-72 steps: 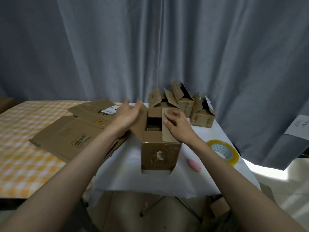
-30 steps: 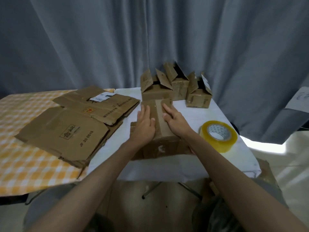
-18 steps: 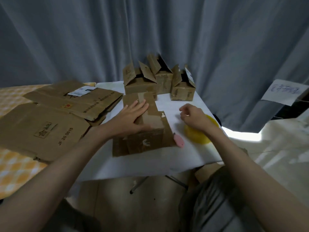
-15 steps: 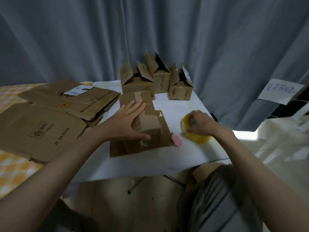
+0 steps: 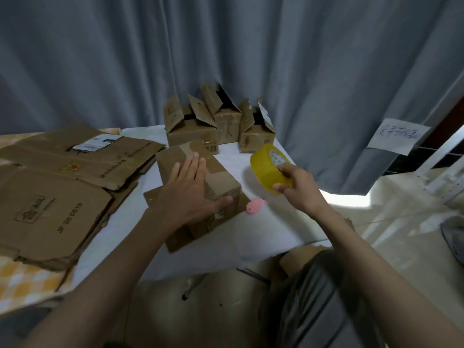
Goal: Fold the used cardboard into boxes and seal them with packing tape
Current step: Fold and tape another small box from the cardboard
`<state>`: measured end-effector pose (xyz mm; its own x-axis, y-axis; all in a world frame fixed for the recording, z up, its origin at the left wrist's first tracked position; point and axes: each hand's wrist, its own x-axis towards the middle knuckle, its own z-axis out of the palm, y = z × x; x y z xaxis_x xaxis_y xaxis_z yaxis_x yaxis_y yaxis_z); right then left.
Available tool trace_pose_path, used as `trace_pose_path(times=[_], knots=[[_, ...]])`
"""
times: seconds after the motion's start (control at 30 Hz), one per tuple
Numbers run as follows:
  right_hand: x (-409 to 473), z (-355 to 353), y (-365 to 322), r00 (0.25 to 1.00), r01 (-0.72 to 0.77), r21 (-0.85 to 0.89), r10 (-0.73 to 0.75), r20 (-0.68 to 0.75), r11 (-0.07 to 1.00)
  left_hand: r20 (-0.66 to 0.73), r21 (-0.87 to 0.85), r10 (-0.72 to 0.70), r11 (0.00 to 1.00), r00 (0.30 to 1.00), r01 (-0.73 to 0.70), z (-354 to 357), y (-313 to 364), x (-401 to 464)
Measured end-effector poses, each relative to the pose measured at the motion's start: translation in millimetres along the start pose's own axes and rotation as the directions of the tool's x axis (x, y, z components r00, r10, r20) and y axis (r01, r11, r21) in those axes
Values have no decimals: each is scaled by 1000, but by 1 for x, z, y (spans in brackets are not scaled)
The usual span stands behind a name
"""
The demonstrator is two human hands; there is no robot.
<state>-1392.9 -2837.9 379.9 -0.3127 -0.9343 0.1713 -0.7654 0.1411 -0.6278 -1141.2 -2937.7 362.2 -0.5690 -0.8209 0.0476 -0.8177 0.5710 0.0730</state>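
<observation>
Lifted off the table since earlier: tape [image 5: 270,169], gripped by right hand [image 5: 297,187]. Left hand [image 5: 187,194] flat, fingers straight, pressing box [image 5: 218,177] shut.

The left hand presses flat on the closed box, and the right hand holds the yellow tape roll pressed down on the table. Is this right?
Not quite. The head view shows the right hand holding the tape roll lifted above the table, not pressed on it. The left hand does press flat on the closed box.
</observation>
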Motion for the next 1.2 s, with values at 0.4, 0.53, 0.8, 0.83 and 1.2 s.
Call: trace_pose_path(times=[0.4,0.53,0.8,0.83,1.2], knots=[[8,0,-58,973,227,66,-230,36,972,-225,-498,12,858,974,-125,-34,-7,8],[15,-4,-60,974,213,-25,-211,79,977,-445,-496,30,824,895,-274,-47,-2,16],[23,-18,-57,972,215,-91,-204,118,972,-516,-395,239,786,822,-476,-63,13,37],[24,-20,-57,970,220,-96,-208,123,971,-520,-405,248,770,817,-492,-65,14,39],[31,-43,-64,964,247,-109,-233,132,963,-711,-520,29,651,703,-552,-90,37,45]])
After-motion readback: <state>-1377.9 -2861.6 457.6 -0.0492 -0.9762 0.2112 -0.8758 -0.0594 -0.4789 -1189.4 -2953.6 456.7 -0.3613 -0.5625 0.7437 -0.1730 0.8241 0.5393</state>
